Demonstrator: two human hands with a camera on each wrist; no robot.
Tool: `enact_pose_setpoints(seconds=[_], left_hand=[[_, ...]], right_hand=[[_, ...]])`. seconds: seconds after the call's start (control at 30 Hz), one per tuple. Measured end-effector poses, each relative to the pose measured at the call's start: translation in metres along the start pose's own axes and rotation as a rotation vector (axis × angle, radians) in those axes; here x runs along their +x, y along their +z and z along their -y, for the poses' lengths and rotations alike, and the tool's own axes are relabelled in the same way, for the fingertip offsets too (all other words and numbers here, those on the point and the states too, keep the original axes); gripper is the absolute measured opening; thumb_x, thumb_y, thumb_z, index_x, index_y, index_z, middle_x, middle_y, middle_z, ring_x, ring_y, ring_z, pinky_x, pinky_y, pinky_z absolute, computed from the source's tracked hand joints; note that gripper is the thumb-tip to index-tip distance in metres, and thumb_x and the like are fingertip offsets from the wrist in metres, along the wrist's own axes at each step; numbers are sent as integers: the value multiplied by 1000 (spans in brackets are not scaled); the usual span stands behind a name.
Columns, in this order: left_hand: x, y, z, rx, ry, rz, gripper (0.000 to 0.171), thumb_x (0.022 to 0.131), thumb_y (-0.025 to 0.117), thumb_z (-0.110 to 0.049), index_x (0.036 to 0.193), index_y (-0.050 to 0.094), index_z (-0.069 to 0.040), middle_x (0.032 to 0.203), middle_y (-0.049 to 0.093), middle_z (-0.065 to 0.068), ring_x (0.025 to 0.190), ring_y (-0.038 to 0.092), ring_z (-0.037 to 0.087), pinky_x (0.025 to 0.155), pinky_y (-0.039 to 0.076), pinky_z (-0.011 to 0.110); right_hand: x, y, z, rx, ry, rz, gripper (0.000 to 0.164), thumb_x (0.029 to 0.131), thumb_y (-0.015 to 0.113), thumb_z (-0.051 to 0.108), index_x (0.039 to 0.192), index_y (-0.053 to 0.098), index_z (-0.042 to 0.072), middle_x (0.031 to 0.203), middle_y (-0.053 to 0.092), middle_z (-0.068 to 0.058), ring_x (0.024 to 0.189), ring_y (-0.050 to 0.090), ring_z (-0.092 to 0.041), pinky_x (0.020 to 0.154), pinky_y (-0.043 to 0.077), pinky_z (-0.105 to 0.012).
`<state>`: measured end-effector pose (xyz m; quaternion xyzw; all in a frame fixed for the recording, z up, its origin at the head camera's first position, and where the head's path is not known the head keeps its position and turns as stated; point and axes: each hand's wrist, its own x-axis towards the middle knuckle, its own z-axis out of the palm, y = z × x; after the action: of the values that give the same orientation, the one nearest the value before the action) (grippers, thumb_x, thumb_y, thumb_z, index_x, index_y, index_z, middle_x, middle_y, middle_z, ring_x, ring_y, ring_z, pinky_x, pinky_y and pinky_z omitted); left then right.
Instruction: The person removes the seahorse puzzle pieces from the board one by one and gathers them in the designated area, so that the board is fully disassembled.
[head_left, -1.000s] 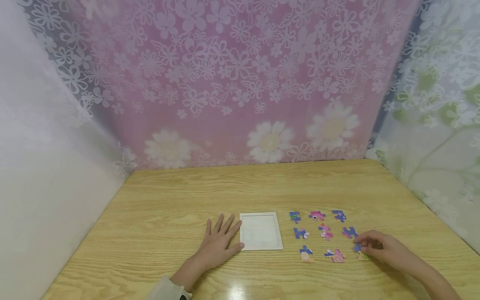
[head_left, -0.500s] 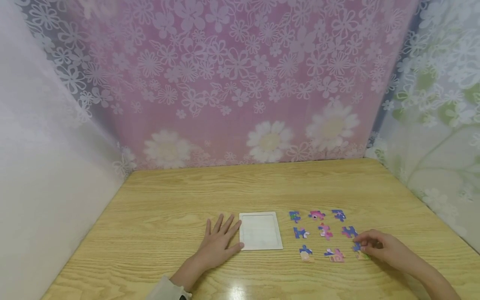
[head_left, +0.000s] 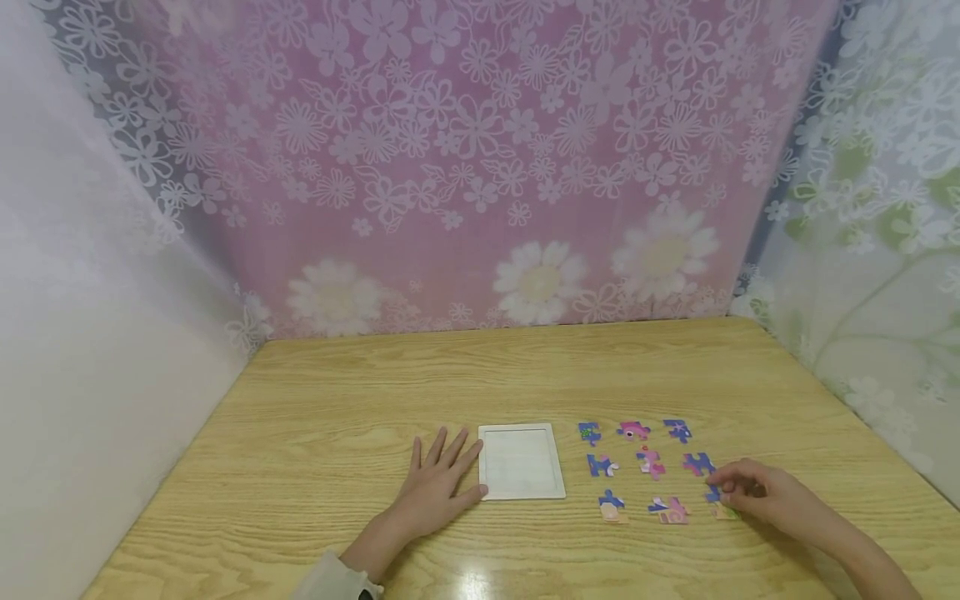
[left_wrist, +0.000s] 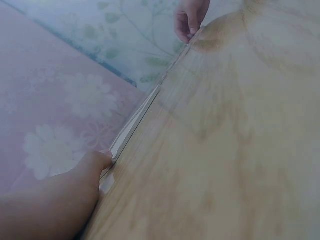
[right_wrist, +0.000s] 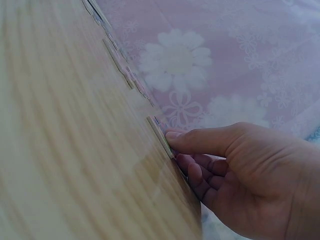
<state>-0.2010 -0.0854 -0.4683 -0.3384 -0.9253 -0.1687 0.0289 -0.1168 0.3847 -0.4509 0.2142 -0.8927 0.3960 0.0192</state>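
Observation:
My left hand (head_left: 432,495) lies on the table with its fingers spread. Its thumb and index fingertip touch the left edge of a square white puzzle frame (head_left: 521,463), whose inside is bare. At the right, my right hand (head_left: 776,498) grips the lower-right jigsaw puzzle piece (head_left: 723,510), blue with a yellow-green bottom, partly covered by the fingers. In the right wrist view, the thumb rests on that piece (right_wrist: 159,136) and the other fingers curl beneath. More pieces lie loose in rows, among them a pink one with an eye (head_left: 634,431) and a pink-and-yellow one (head_left: 671,510).
The wooden table (head_left: 337,400) runs back to a pink flowered curtain (head_left: 480,167). Pale sheets hang along the left (head_left: 112,333) and right sides. Between the frame and my right hand lie the puzzle pieces, such as a blue one with a star (head_left: 677,430).

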Motion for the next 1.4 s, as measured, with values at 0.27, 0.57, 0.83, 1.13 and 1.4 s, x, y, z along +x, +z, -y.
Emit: enact_pose_setpoints(seconds=[0.27, 0.57, 0.83, 1.13, 1.4], left_hand=[[0, 0, 0, -4, 2, 0, 66, 93, 32, -57, 145, 29, -16, 150, 17, 11, 136, 3, 37, 99, -5, 62], [0, 2, 2, -2, 6, 2, 67, 93, 30, -58, 146, 27, -17, 151, 16, 10, 136, 2, 36, 100, -6, 61], [0, 2, 2, 0, 7, 6, 67, 93, 30, -58, 146, 27, -17, 151, 16, 11, 136, 2, 36, 100, -6, 62], [1, 2, 2, -8, 3, 9, 67, 93, 30, -58, 146, 27, -17, 151, 16, 10, 136, 2, 36, 100, -6, 61], [0, 0, 1, -29, 2, 10, 68, 93, 32, -58, 146, 27, -16, 150, 16, 11, 136, 2, 36, 100, -7, 61]], right_hand=[[1, 1, 1, 4, 5, 3, 15, 89, 57, 2, 104, 60, 1, 86, 55, 4, 74, 52, -7, 58, 46, -24], [2, -1, -2, 21, -9, 20, 16, 90, 54, -3, 105, 59, -3, 87, 58, 0, 75, 54, -7, 59, 46, -24], [2, -3, 4, 23, 41, -2, 16, 91, 54, 2, 105, 59, -4, 94, 63, 3, 79, 56, -6, 62, 48, -24], [3, -5, 7, 57, 56, -25, 18, 92, 53, 1, 107, 58, -6, 99, 65, 3, 80, 57, -7, 60, 49, -25], [9, -6, 19, -72, 77, -97, 18, 90, 56, 3, 105, 60, -5, 96, 63, 0, 83, 55, 0, 65, 48, -21]])
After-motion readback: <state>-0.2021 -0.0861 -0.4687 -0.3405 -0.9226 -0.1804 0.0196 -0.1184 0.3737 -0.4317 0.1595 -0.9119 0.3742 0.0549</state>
